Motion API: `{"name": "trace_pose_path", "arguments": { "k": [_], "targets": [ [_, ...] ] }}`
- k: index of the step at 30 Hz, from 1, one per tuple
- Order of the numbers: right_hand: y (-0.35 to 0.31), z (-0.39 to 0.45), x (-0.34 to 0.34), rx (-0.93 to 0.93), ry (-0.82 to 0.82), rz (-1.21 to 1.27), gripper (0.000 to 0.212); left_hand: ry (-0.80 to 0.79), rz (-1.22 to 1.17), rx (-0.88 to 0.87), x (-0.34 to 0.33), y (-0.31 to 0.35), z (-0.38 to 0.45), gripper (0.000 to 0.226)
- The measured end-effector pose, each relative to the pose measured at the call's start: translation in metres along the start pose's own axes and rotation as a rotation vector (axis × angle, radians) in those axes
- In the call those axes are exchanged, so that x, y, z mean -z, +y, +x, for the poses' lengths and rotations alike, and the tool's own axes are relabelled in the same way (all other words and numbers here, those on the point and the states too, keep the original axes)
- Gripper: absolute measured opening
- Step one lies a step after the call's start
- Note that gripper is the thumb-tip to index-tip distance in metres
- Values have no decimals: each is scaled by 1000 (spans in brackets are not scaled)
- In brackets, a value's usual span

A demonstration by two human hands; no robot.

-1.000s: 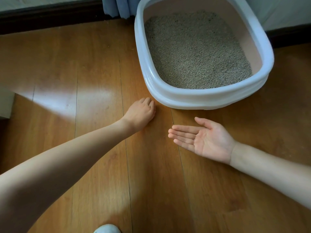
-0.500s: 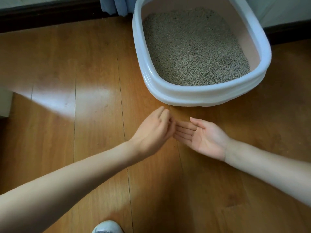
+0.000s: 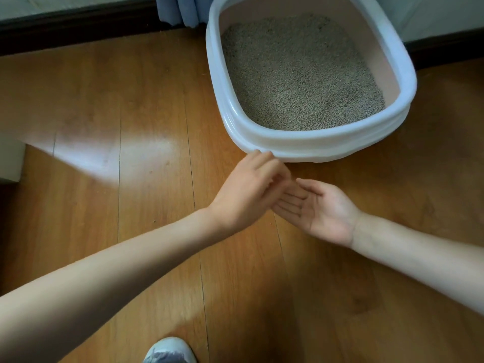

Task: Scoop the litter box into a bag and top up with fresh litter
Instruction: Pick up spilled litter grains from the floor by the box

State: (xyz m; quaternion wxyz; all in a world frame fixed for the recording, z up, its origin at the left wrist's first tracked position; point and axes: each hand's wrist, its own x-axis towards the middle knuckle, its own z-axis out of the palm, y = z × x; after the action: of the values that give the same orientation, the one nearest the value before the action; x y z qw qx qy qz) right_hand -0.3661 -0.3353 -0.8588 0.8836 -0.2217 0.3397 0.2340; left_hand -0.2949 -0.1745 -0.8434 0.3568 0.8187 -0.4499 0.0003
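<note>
A white litter box [image 3: 309, 145] stands on the wooden floor at the upper right, filled with an even layer of grey-brown litter [image 3: 301, 74]. Just in front of its near rim, my right hand [image 3: 323, 209] lies palm up with fingers straight and nothing visible in the palm. My left hand [image 3: 248, 191] hovers back-up over the right hand's fingertips. Its fingers curl downward and are blurred, so whatever they may pinch is hidden. No scoop, bag or fresh litter shows in the head view.
A dark baseboard [image 3: 78, 24] runs along the far wall, with blue curtain fabric [image 3: 180, 9] hanging behind the box. A white object [image 3: 10, 163] juts in at the left edge. My shoe tip [image 3: 170, 351] shows at the bottom.
My left hand rose from the floor beside the box and moved right, over the right hand's fingertips. The right hand stayed palm up and drifted slightly toward the box.
</note>
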Motion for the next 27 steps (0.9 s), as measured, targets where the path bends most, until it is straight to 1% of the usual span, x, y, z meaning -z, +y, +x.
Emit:
{"name": "trace_pose_path", "arguments": {
  "k": [2, 3, 4, 5, 7, 9, 11, 14, 17, 21, 23, 26, 27],
  "targets": [
    [-3, -3, -2, 15, 10, -20, 35, 57, -57, 126, 4, -19, -4, 9],
    [-5, -3, -1, 19, -4, -11, 38, 69, -54, 178, 4, -29, -10, 8],
    [-8, -3, 2, 27, 20, -13, 39, 60, -32, 218, 4, -39, -17, 7],
    [-9, -5, 3, 34, 12, -4, 37, 26, 5, 249, 2, -50, -25, 6],
    [-13, -5, 7, 48, 7, 5, 37, -95, 98, 277, -2, -70, -42, 4],
    [-15, -5, 8, 54, -3, 2, 38, -215, 147, 264, -6, -82, -57, 5],
    [-15, -3, 11, 51, -2, 6, 38, -284, 132, 258, -9, -84, -65, 9],
    [-14, -3, 9, 46, -4, 15, 38, -293, 119, 215, -14, -77, -63, 10],
    [-13, -4, 7, 42, -25, 31, 46, -296, 132, 133, -23, -72, -55, 10],
    [-13, -3, 9, 36, 1, 40, 38, -294, 177, 70, -33, -68, -51, 6],
    [-13, -3, 12, 26, 5, 52, 45, -278, 206, 48, -36, -66, -48, 4],
    [-12, -3, 13, 13, 11, 67, 48, -267, 256, 25, -42, -61, -44, 27],
    [-12, -2, 13, 8, 12, 65, 48, -273, 276, 10, -43, -60, -44, 31]
  ]
}}
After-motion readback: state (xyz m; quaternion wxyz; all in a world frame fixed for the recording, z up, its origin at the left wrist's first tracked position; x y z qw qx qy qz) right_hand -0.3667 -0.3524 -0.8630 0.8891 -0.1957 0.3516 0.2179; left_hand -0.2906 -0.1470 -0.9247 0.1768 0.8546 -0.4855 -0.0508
